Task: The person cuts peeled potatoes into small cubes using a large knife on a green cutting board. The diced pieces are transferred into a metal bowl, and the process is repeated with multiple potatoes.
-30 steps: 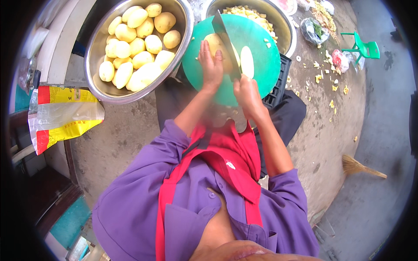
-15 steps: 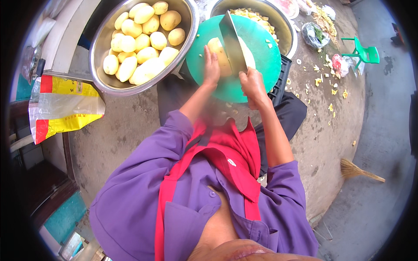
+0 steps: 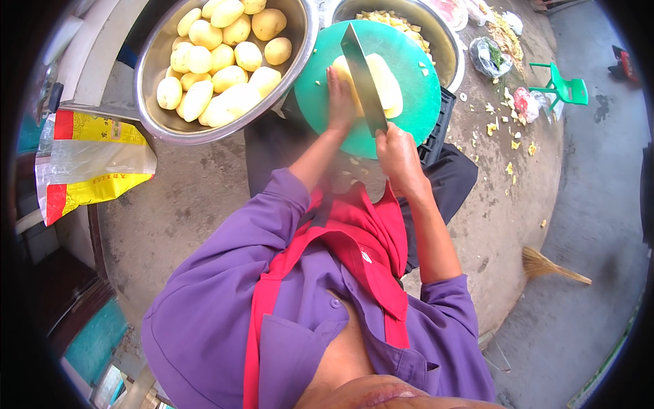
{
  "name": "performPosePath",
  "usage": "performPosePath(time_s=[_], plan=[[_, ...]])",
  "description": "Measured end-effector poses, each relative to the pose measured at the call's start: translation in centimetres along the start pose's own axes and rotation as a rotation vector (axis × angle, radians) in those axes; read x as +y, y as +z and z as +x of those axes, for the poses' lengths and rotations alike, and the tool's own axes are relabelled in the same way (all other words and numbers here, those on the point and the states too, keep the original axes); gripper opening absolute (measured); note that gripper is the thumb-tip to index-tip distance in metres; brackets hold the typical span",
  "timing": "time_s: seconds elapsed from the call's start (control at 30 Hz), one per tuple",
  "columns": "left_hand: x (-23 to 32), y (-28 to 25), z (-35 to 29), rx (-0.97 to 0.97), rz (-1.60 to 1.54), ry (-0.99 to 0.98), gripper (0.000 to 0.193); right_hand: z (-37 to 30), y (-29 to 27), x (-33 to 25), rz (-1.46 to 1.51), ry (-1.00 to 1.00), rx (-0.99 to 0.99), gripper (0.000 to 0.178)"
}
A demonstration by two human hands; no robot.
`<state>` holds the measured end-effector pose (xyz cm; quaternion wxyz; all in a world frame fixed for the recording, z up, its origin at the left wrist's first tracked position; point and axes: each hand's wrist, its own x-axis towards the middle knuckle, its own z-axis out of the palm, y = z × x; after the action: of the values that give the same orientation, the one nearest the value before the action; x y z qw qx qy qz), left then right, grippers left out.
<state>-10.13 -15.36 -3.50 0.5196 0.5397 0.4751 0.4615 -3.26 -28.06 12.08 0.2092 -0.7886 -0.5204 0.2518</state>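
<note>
Board (image 3: 419,112) has bare room right of potato (image 3: 385,82); bowl (image 3: 298,42) crowds its left edge, basin (image 3: 458,58) its far edge. Potato mid-board, knife (image 3: 364,82) across it. Left hand (image 3: 340,102) open, fingers forward, braced alongside; right hand (image 3: 398,153) closed round knife handle.

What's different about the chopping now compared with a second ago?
The lone oval slice right of the cleaver has given way to a broader mass of potato pieces reaching the blade, while the potato portion left of it looks narrower. Nothing was let go: the right hand still grips the cleaver, and the left hand still braces the potato. The green board and potato basin stayed put.
</note>
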Motion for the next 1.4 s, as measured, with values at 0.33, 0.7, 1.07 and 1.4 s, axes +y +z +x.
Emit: performPosePath(time_s=[0.33, 0.7, 1.07, 1.4], plan=[[1.1, 0.4, 0.6, 0.016, 0.034, -0.013, 0.060, 5.1, 0.4, -1.6, -0.027, 0.137, -0.166, 0.029], [16.4, -6.9, -1.4, 0.033, -0.245, 0.280, 0.056, -1.8, -6.4, -7.2, 0.350, -0.186, 0.239, 0.021], [-1.1, -2.3, -4.2, -0.086, 0.035, 0.070, 0.057, 4.2, 4.0, 0.5, -0.040, 0.140, -0.172, 0.025], [2.3, -4.9, -4.4, -0.118, 0.264, 0.137, 0.058, 4.1, 5.2, 1.5, -0.030, 0.075, -0.131, 0.023]])
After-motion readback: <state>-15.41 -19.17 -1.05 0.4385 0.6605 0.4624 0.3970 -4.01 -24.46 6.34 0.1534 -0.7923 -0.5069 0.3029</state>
